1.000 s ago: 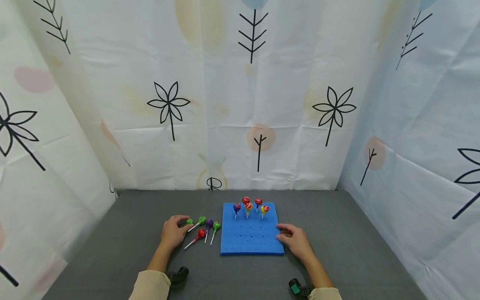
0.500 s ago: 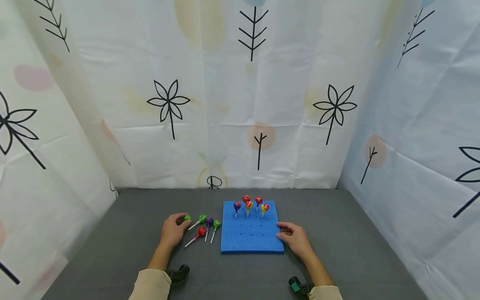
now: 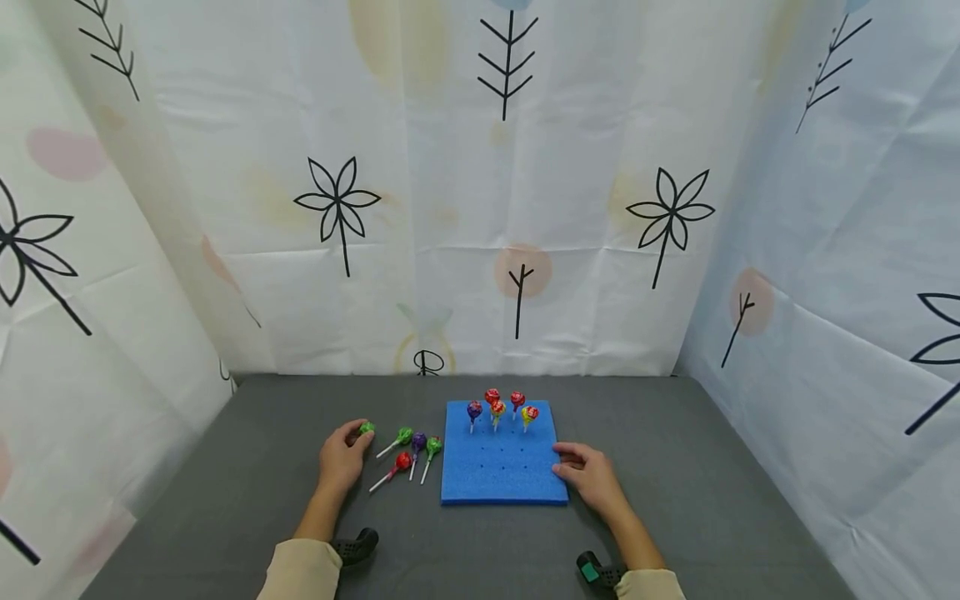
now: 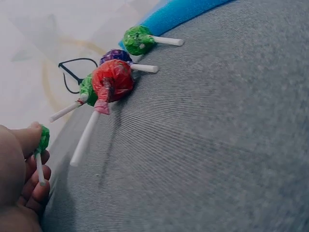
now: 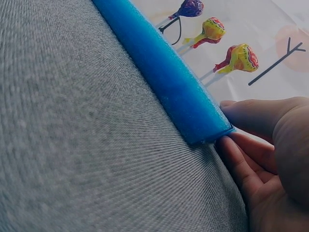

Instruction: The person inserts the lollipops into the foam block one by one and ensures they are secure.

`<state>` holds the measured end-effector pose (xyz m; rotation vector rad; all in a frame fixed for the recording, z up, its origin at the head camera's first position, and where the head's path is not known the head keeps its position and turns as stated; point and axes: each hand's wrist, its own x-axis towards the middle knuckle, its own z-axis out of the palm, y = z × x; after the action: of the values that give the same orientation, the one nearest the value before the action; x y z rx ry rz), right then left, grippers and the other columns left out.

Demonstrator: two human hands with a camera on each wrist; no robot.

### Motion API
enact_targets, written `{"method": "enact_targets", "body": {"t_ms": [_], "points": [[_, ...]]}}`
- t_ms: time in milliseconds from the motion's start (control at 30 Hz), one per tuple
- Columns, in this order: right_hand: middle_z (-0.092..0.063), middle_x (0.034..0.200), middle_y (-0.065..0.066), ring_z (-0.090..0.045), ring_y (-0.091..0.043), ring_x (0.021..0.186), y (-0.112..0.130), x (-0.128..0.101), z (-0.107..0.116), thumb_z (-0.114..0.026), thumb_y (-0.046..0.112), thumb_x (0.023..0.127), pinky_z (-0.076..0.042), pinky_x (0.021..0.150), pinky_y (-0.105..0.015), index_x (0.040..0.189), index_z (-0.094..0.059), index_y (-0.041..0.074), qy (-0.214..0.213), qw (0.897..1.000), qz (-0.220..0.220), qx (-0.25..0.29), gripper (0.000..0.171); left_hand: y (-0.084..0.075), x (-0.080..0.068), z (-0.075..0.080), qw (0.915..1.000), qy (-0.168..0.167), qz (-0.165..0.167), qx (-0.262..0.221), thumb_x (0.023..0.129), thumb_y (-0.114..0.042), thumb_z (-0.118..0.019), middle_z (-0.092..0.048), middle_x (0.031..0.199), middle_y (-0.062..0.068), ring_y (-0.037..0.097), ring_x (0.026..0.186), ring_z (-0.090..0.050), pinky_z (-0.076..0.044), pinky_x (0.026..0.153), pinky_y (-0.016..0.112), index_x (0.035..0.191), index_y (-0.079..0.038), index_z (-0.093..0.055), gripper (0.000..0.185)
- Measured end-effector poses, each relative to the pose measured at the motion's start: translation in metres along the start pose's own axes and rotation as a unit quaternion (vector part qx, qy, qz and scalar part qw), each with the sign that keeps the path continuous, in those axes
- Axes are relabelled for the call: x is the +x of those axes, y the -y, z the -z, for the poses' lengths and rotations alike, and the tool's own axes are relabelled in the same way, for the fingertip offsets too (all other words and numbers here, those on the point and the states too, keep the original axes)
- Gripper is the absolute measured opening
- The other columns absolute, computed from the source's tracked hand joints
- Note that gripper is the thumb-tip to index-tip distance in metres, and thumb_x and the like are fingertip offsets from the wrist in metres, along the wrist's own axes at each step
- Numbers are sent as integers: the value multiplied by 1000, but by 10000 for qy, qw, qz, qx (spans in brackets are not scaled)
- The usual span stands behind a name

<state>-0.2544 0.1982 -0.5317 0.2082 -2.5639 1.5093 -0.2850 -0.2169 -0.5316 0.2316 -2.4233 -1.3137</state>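
Observation:
In the head view, my left hand (image 3: pixel 342 457) pinches a green-wrapped lollipop (image 3: pixel 366 427) between thumb and fingers; its white stick points downward in the left wrist view. Just right of that hand lie two green lollipops (image 3: pixel 405 436), a purple lollipop (image 3: pixel 418 442) and a red lollipop (image 3: pixel 402 462). A blue foam board (image 3: pixel 502 487) with small holes carries several upright lollipops (image 3: pixel 498 409) in its far part: red, purple and yellow-red. My right hand (image 3: pixel 590 477) holds the board's right edge, the thumb at the top edge and the fingers against the side.
A grey cloth covers the table (image 3: pixel 480 550). White patterned curtains (image 3: pixel 450 167) enclose its back and both sides. Dark devices (image 3: pixel 358 548) are strapped at both wrists. The loose lollipops lie close to the board's left edge.
My left hand has drawn the green lollipop a little left, away from the other loose ones. The right hand keeps its place at the board.

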Motion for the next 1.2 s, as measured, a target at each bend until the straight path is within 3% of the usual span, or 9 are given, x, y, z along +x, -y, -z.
{"method": "enact_targets", "body": {"t_ms": [267,467,767,1200], "points": [[-67,110,-12,-64,-26,97,-2,1,0,-74,2,85,-52,84,-39,113,-69,-1,0,9999,26,114,29,0,4,8,9945,201,347,-967,98,-10,-57,-56,123,21,29,109,-53,-42,78,27,140,-6,-50,42],[-67,110,-12,-64,-26,98,-1,1,0,-74,2,84,-52,84,-40,113,-69,0,-21,9998,-2,181,29,-8,5,13,9933,91,311,-1111,98,-11,-59,-59,122,21,26,106,-55,-41,77,20,130,-2,-57,34],[-67,106,-10,-64,-25,95,0,2,1,-74,1,84,-52,83,-39,112,-69,1,-52,9998,-37,193,28,-22,9,15,9892,-194,269,-1429,93,-11,-66,-62,116,21,10,91,-55,-42,71,13,123,-1,-60,32],[-67,106,-10,-63,-23,95,0,2,0,-74,2,84,-52,83,-38,113,-69,1,-24,9999,-85,97,29,-51,1,10,9906,27,-55,-1365,90,-9,-70,-66,112,18,14,96,-60,-44,74,15,117,-2,-60,29]]}}
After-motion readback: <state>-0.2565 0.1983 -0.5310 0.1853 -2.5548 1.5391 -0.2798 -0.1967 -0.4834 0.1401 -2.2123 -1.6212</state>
